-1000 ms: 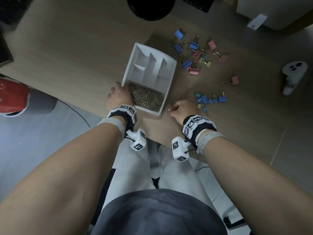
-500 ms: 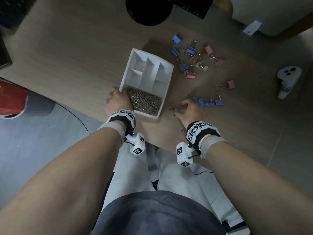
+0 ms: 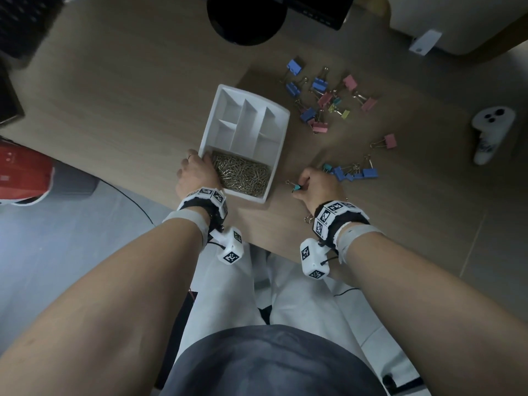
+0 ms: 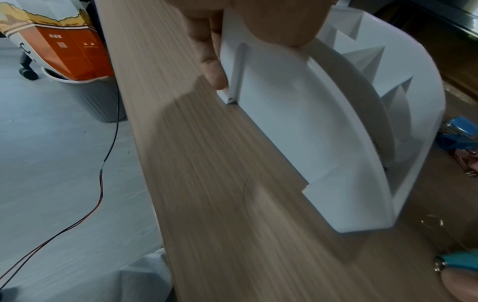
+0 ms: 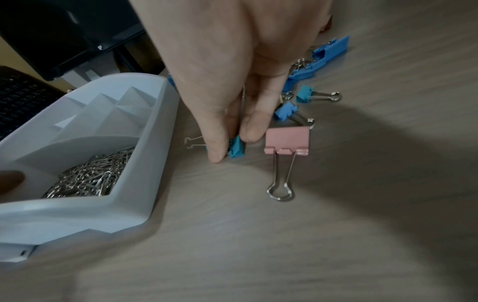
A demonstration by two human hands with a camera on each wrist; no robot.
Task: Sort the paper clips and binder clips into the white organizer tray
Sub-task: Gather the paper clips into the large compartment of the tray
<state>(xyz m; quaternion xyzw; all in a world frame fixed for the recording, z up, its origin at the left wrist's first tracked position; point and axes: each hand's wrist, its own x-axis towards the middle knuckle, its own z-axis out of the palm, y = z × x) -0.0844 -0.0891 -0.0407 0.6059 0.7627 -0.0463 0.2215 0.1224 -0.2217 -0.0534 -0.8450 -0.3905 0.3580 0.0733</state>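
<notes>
The white organizer tray (image 3: 281,132) lies on the wooden desk, and its near compartment is full of silver paper clips (image 3: 243,174). My left hand (image 3: 197,172) grips the tray's near-left corner; its fingers (image 4: 213,67) press the outer wall of the tray (image 4: 310,132). Just right of the tray (image 5: 145,163), my right hand (image 5: 232,144) pinches a small teal binder clip (image 5: 236,150) against the desk, between thumb and forefinger. A pink binder clip (image 5: 287,141) lies beside it. More coloured binder clips lie in a near cluster (image 3: 351,171) and a far cluster (image 3: 323,101).
A lone pink clip (image 3: 388,141) lies between the clusters. A white controller (image 3: 490,130) sits at the far right and a black round object (image 3: 247,18) at the back. The desk's front edge runs just under my wrists. A red-topped bin (image 3: 23,175) stands on the floor to the left.
My right hand went from the tray's near-right corner towards the near clip cluster and now pinches a teal binder clip. My left hand stayed on the tray.
</notes>
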